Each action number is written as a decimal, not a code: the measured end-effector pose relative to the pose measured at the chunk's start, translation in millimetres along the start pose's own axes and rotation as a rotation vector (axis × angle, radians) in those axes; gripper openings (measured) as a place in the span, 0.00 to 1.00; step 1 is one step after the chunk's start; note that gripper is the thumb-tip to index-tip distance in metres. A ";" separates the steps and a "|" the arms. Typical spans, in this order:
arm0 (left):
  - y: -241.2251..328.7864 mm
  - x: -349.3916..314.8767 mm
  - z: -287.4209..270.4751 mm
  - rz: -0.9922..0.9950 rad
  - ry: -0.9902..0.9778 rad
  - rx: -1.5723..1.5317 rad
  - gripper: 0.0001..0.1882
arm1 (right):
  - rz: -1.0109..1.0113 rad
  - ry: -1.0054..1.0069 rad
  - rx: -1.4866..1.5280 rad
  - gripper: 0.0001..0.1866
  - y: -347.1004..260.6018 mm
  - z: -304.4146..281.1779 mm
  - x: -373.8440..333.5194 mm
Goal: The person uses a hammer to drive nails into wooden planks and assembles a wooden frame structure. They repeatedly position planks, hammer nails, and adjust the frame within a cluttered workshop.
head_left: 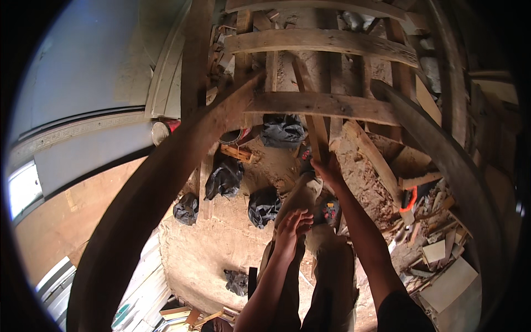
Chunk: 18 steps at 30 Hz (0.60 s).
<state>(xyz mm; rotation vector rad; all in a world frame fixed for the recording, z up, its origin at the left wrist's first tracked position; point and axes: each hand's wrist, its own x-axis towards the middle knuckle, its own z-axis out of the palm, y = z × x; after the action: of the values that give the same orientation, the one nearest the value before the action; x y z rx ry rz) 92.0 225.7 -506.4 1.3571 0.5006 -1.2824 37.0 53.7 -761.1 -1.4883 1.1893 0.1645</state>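
Brown timber dominates the head view, where a wooden slat (318, 135) slants away from the person, its near end in the right hand (330, 170). That hand is clamped around the near end, apparently because a hold there leaves most of the slat free to reach out among the bars. The slat crosses the nearest crossbar (354, 108); I cannot tell whether the two touch, so whether the bar bears any of its weight stays uncertain. A second crossbar (326, 41) lies farther off, roughly parallel, and the bars seem to be spaced to tie together the left beam (146, 166) and the right beam (459, 146), whose strong bend probably owes much to the lens. Over the trousers (332, 271), the left hand (291, 229) holds nothing visible: its fingers are loosely bent and apart from any object, perhaps raised for balance or kept ready. Black plastic bags lie on the dirt floor (199, 260), one (282, 131) just below the nearest crossbar and another (264, 206) left of the legs, crumpled as if set down without order. Right of the legs, an orange-and-black tool handle (408, 199) rests near wood scraps (442, 252), seemingly laid aside within reach.
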 end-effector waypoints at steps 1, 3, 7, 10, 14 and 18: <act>-14.1 0.7 -7.3 0.003 0.023 0.025 0.17 | -0.034 0.033 -0.012 0.39 -2.8 -6.9 -39.0; -23.3 -17.2 -7.1 0.030 0.071 0.056 0.16 | 0.005 -0.008 0.115 0.35 5.5 -20.8 -114.6; -27.2 -49.8 -38.0 -0.066 0.097 -0.268 0.16 | 0.228 -0.236 0.419 0.26 -2.4 -60.4 -233.2; 5.9 -97.8 -31.7 -0.087 0.085 -0.343 0.18 | 0.391 -0.321 0.575 0.22 -29.3 -69.0 -316.9; -1.3 -111.7 -37.8 -0.061 0.207 0.005 0.26 | 0.603 -0.344 0.912 0.13 -83.0 -45.7 -389.9; -31.3 -83.4 -70.7 -0.392 0.282 0.235 0.29 | 0.699 -0.523 1.089 0.21 -97.2 1.7 -425.1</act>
<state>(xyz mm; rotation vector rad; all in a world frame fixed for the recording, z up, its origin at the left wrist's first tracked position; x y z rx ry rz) 66.2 327.9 -464.0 1.7076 0.8653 -1.5071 -92.9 277.6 -410.2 -0.0369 1.0292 0.2892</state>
